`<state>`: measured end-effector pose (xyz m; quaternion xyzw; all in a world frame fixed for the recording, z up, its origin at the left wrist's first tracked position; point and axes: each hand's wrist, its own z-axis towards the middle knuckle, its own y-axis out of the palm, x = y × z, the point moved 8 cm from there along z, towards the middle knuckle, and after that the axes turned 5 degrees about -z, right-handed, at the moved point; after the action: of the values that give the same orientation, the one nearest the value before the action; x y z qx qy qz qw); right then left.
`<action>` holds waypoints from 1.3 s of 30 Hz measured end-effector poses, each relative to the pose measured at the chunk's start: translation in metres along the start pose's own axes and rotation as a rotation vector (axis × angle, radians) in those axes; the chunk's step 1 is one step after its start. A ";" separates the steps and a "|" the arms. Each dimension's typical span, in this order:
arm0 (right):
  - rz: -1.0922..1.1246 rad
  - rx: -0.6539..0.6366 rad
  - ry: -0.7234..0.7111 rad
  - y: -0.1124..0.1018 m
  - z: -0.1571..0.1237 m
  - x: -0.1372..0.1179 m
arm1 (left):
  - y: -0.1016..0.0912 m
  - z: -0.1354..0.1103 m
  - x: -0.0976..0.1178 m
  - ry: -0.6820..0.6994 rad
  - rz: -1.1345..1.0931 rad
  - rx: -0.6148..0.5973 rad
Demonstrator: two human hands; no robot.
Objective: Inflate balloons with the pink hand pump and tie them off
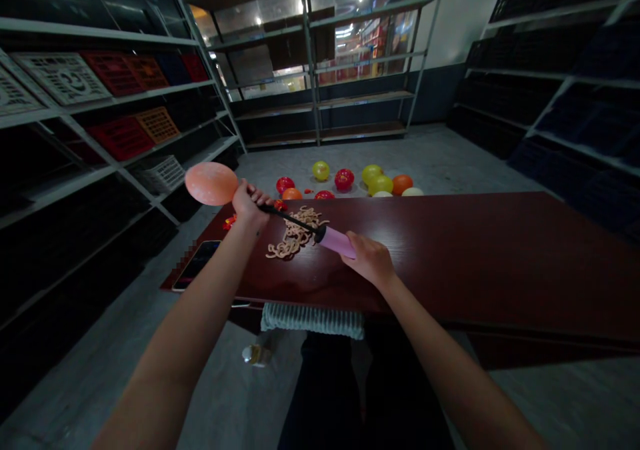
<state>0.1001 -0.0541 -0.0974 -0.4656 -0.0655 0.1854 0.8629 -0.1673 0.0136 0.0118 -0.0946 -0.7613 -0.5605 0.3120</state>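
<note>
My left hand (249, 205) is closed round the neck of a partly inflated pink-orange balloon (211, 183), pinching it onto the black nozzle of a hand pump. The balloon sticks out to the left, above the table's left end. My right hand (369, 259) grips the pump's pink barrel (336, 241) from behind. The pump lies slanted over a dark red wooden table (475, 250). Under the nozzle sits a loose pile of uninflated pale balloons (295, 235).
A phone (197, 265) lies at the table's left corner. Several inflated balloons (350, 182), red, yellow and orange, rest on the floor beyond the table. Metal shelving with coloured crates (120, 90) lines the left, back and right walls. A stool cushion (313, 319) shows below the table edge.
</note>
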 end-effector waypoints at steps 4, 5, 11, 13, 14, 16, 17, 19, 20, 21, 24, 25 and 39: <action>0.047 -0.005 0.018 0.004 -0.001 0.006 | 0.009 0.002 0.012 0.091 0.005 -0.021; 0.057 -0.003 0.044 0.004 -0.002 0.011 | 0.011 0.002 0.008 0.115 0.004 -0.026; 0.086 -0.015 0.205 0.005 -0.002 0.032 | 0.036 -0.001 -0.050 0.126 0.037 -0.063; 0.104 -0.012 0.239 0.006 -0.001 0.034 | 0.050 -0.007 -0.078 0.094 0.067 -0.103; 0.113 -0.006 0.257 0.006 -0.001 0.035 | 0.056 -0.010 -0.093 0.076 0.083 -0.126; 0.122 0.006 0.293 0.005 -0.002 0.038 | 0.065 -0.019 -0.121 0.037 0.115 -0.164; 0.122 0.008 0.312 0.005 -0.002 0.040 | 0.068 -0.023 -0.133 0.019 0.130 -0.175; 0.117 0.011 0.349 0.005 -0.003 0.044 | 0.069 -0.029 -0.151 -0.008 0.153 -0.181; 0.119 0.012 0.360 0.006 -0.003 0.045 | 0.069 -0.031 -0.155 -0.016 0.162 -0.180; 0.125 0.012 0.363 0.006 -0.003 0.046 | 0.068 -0.031 -0.157 -0.024 0.168 -0.177; 0.156 0.007 0.319 0.009 0.000 0.041 | 0.061 -0.027 -0.151 -0.049 0.184 -0.145; 0.167 0.001 0.286 0.010 0.001 0.037 | 0.057 -0.026 -0.145 -0.056 0.187 -0.125; 0.185 0.019 0.038 -0.001 -0.002 0.005 | 0.043 -0.023 0.012 0.035 0.107 -0.117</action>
<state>0.1059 -0.0541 -0.0986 -0.4649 -0.0041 0.2561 0.8475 -0.1472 0.0052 0.0568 -0.1437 -0.7154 -0.5882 0.3487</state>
